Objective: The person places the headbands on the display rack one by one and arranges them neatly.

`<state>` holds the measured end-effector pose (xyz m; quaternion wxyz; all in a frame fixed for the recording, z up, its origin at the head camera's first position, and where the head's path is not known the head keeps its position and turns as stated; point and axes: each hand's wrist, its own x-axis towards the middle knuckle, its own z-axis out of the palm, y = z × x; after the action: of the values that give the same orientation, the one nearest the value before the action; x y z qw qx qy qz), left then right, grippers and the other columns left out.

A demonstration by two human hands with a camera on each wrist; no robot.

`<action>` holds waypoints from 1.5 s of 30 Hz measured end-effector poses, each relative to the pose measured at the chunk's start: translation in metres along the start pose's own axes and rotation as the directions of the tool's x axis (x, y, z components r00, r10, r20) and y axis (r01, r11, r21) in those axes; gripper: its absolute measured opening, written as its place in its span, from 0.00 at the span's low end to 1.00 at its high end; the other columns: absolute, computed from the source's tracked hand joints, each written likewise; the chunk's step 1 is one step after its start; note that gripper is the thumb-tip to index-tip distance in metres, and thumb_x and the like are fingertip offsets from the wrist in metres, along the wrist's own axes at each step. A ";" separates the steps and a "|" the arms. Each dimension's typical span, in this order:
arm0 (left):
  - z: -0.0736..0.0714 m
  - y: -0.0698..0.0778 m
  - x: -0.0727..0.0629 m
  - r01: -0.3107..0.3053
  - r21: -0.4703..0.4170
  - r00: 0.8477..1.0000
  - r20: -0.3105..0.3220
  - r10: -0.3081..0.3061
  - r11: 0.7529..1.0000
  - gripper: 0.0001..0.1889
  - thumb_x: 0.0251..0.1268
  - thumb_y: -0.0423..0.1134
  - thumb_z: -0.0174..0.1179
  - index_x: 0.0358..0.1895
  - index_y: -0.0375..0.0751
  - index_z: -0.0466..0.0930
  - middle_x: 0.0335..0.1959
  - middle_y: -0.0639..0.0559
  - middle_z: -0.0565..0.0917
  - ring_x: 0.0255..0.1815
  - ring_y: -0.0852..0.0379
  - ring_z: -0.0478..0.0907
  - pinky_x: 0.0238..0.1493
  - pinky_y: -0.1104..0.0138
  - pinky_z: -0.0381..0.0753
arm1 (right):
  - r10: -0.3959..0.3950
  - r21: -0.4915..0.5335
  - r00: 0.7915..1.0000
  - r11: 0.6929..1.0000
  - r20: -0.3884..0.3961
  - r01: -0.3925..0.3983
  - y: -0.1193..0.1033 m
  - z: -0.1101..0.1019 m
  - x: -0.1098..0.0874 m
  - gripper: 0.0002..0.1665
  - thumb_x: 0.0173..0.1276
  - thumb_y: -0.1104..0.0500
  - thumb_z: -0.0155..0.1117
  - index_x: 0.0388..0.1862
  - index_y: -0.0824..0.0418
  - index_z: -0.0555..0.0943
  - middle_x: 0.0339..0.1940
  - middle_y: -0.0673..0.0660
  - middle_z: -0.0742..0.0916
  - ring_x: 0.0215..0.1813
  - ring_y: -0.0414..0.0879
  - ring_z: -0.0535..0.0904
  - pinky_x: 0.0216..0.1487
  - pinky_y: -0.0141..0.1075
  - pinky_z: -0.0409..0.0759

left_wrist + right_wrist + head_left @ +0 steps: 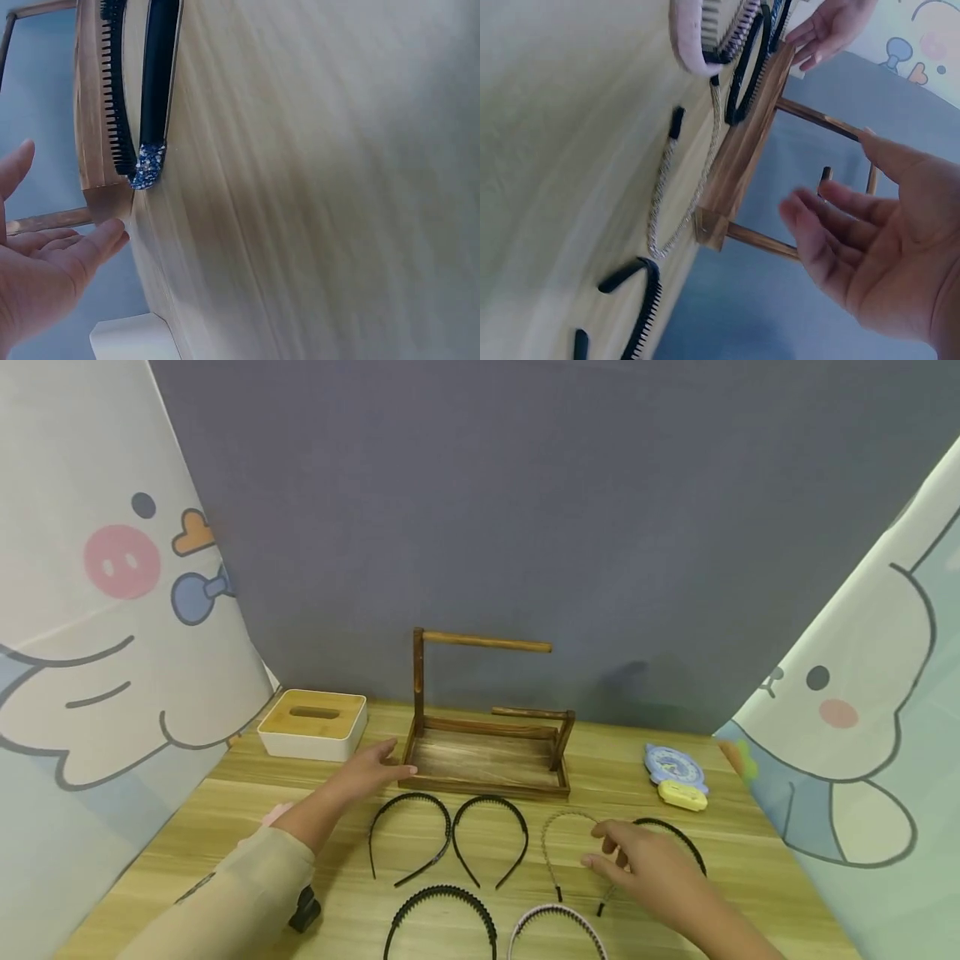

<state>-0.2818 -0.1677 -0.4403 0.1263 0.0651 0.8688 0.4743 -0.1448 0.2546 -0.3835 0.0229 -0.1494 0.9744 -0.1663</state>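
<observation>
Left hand (pixel 367 772) spreads empty fingers by rack (pixel 487 787) near back edge of table (pixel 750 860), right hand's (pixel 641 864) hang loose, empty, over headbands (pixel 444 891), likely spaced for one-by-one grabbing

No text is readable; the blue disc's (pixel 675 767) markings are too small

I see room to reach between the upper rod (pixel 487 642) and lower rod (pixel 528 713) of the wooden rack (pixel 483 787); its tall post (pixel 418 681) bars the left, and headbands (pixel 442 891) crowd the table (pixel 352 910) in front.
</observation>
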 end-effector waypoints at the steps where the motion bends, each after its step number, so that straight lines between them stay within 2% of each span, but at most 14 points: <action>1: 0.001 0.000 0.002 0.004 -0.002 1.000 0.004 -0.004 1.000 0.55 0.58 0.64 0.64 0.79 0.37 0.46 0.77 0.33 0.56 0.75 0.31 0.54 0.70 0.38 0.61 | -0.009 0.043 0.998 0.999 0.057 0.007 0.001 0.001 -0.002 0.31 0.64 0.29 0.58 0.50 0.52 0.81 0.32 0.41 0.83 0.29 0.32 0.76 0.27 0.31 0.75; 3: 0.001 0.001 0.005 0.012 0.004 1.000 0.004 -0.012 1.000 0.53 0.60 0.61 0.65 0.79 0.37 0.47 0.77 0.33 0.54 0.76 0.30 0.52 0.71 0.38 0.58 | -0.052 0.108 0.987 0.994 0.151 0.036 0.003 0.005 -0.006 0.27 0.66 0.33 0.60 0.46 0.54 0.81 0.28 0.40 0.81 0.25 0.30 0.74 0.23 0.30 0.72; 5: 0.002 0.001 0.008 0.021 0.006 1.000 -0.002 -0.021 1.000 0.50 0.63 0.57 0.64 0.78 0.36 0.47 0.77 0.31 0.54 0.75 0.29 0.52 0.71 0.38 0.57 | -0.097 0.144 0.974 0.987 0.206 0.068 0.005 0.010 -0.009 0.24 0.67 0.36 0.61 0.44 0.55 0.81 0.26 0.39 0.80 0.24 0.30 0.72 0.23 0.30 0.71; 10: 0.001 -0.002 0.013 0.033 0.007 0.999 0.000 -0.033 0.999 0.46 0.67 0.52 0.62 0.78 0.32 0.47 0.74 0.29 0.59 0.74 0.28 0.56 0.70 0.38 0.60 | -0.137 0.135 0.955 0.985 0.263 0.104 0.008 0.026 -0.012 0.20 0.66 0.38 0.63 0.38 0.53 0.81 0.24 0.37 0.79 0.24 0.29 0.71 0.23 0.30 0.71; 14: 0.003 -0.002 0.017 0.033 0.018 0.999 0.007 -0.033 0.999 0.45 0.67 0.50 0.63 0.78 0.36 0.49 0.74 0.31 0.60 0.73 0.29 0.58 0.69 0.39 0.63 | -0.130 0.162 0.942 0.983 0.310 0.082 0.010 0.033 -0.015 0.16 0.64 0.40 0.66 0.33 0.50 0.81 0.23 0.36 0.79 0.24 0.30 0.72 0.23 0.30 0.71; 17: 0.007 -0.001 0.018 0.024 0.039 1.000 0.000 -0.024 0.999 0.42 0.67 0.47 0.63 0.78 0.37 0.51 0.74 0.32 0.61 0.73 0.30 0.58 0.69 0.40 0.63 | -0.103 0.197 0.930 0.980 0.352 0.034 0.011 0.038 -0.016 0.13 0.63 0.41 0.67 0.30 0.47 0.80 0.23 0.37 0.80 0.24 0.31 0.72 0.24 0.31 0.71; 24: 0.011 0.004 0.017 0.023 0.077 1.000 -0.018 -0.022 0.997 0.38 0.68 0.42 0.62 0.77 0.37 0.54 0.74 0.33 0.62 0.74 0.31 0.58 0.70 0.41 0.63 | -0.083 0.182 0.922 0.983 0.377 0.014 0.014 0.049 -0.015 0.10 0.63 0.46 0.70 0.29 0.49 0.81 0.23 0.38 0.80 0.24 0.31 0.72 0.24 0.31 0.71; 28: 0.011 0.005 0.017 0.034 0.066 0.999 -0.017 -0.033 0.997 0.39 0.68 0.41 0.63 0.77 0.36 0.54 0.74 0.32 0.61 0.74 0.31 0.57 0.70 0.41 0.63 | -0.087 0.176 0.929 0.984 0.360 0.024 0.015 0.051 -0.015 0.10 0.64 0.49 0.69 0.27 0.49 0.81 0.22 0.38 0.80 0.23 0.31 0.72 0.24 0.31 0.71; 32: 0.011 0.005 0.017 0.028 0.092 0.999 -0.020 -0.027 0.995 0.38 0.69 0.41 0.62 0.76 0.35 0.55 0.74 0.32 0.62 0.74 0.31 0.58 0.70 0.42 0.64 | -0.092 0.222 0.932 0.975 0.350 0.013 0.015 0.050 -0.015 0.09 0.66 0.50 0.67 0.28 0.50 0.79 0.21 0.39 0.79 0.22 0.32 0.72 0.23 0.30 0.71; 35: 0.011 0.004 0.017 0.023 0.093 1.000 -0.021 -0.021 0.995 0.38 0.69 0.41 0.62 0.76 0.34 0.55 0.73 0.31 0.62 0.73 0.31 0.59 0.69 0.42 0.64 | -0.107 0.306 0.926 0.952 0.362 -0.010 0.016 0.047 -0.015 0.09 0.68 0.49 0.65 0.30 0.50 0.78 0.21 0.41 0.79 0.20 0.34 0.73 0.22 0.31 0.72; 38: 0.010 0.004 0.017 0.019 0.087 1.000 -0.027 -0.017 0.996 0.37 0.68 0.41 0.62 0.76 0.34 0.55 0.73 0.31 0.62 0.73 0.31 0.59 0.69 0.42 0.64 | -0.151 0.413 0.914 0.910 0.377 -0.021 0.019 0.043 -0.014 0.09 0.69 0.49 0.64 0.33 0.51 0.78 0.20 0.44 0.81 0.18 0.36 0.75 0.20 0.31 0.75; 42: 0.012 0.002 0.017 0.017 0.073 0.999 -0.032 -0.015 0.997 0.37 0.68 0.41 0.62 0.76 0.35 0.56 0.73 0.32 0.63 0.73 0.32 0.60 0.70 0.43 0.65 | -0.231 0.586 0.886 0.809 0.402 -0.054 0.024 0.037 -0.011 0.10 0.70 0.53 0.64 0.38 0.59 0.79 0.19 0.48 0.83 0.15 0.39 0.78 0.17 0.34 0.80; 45: 0.012 0.001 0.018 0.020 0.071 0.999 -0.037 -0.017 0.997 0.37 0.68 0.41 0.63 0.76 0.36 0.57 0.73 0.32 0.64 0.73 0.33 0.60 0.70 0.43 0.65 | -0.271 0.669 0.861 0.737 0.430 -0.102 0.030 0.033 -0.010 0.11 0.71 0.56 0.63 0.43 0.64 0.79 0.21 0.52 0.84 0.17 0.40 0.80 0.18 0.37 0.82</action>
<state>-0.2951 -0.1533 -0.4490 0.1125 0.0528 0.8878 0.4431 -0.1410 0.2737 -0.4245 0.3192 -0.2145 0.7993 -0.4618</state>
